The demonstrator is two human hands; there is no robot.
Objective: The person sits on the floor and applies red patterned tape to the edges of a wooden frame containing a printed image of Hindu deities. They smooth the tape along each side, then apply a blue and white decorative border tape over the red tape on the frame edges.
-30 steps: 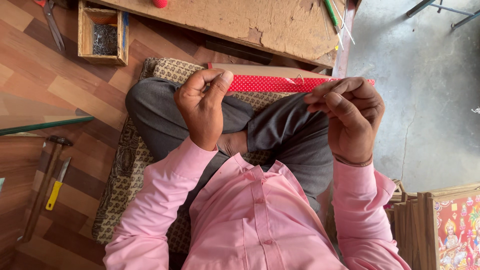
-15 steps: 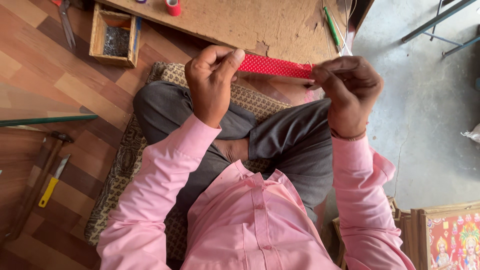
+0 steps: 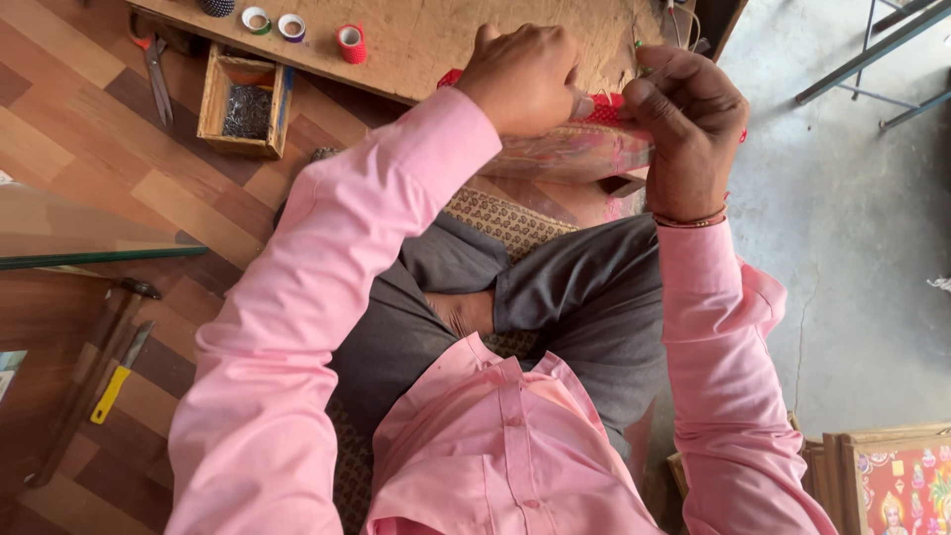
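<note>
Starting at the left: hammer [image 3: 94, 337] and a yellow-handled tool [image 3: 114, 381] on the wood floor, scissors [image 3: 157, 74] and a small wooden box [image 3: 243, 104] of nails further up. Tape rolls [image 3: 297, 25] sit on the counter [image 3: 426, 40]. My left hand [image 3: 520, 79] is fisted tight on the red dotted strip [image 3: 604, 107] (mostly hidden), and my right hand [image 3: 688, 124] pinches its other end, just beside it.

A: Hand positions?
B: Left hand [image 3: 523, 77] and right hand [image 3: 686, 124] both grip the red dotted strip [image 3: 606, 107] — raised over the wooden table [image 3: 436, 40].
A: Adjacent items?
B: Red tape roll [image 3: 351, 43]; nail box [image 3: 243, 107] and hammer [image 3: 91, 372] on the floor.
</note>
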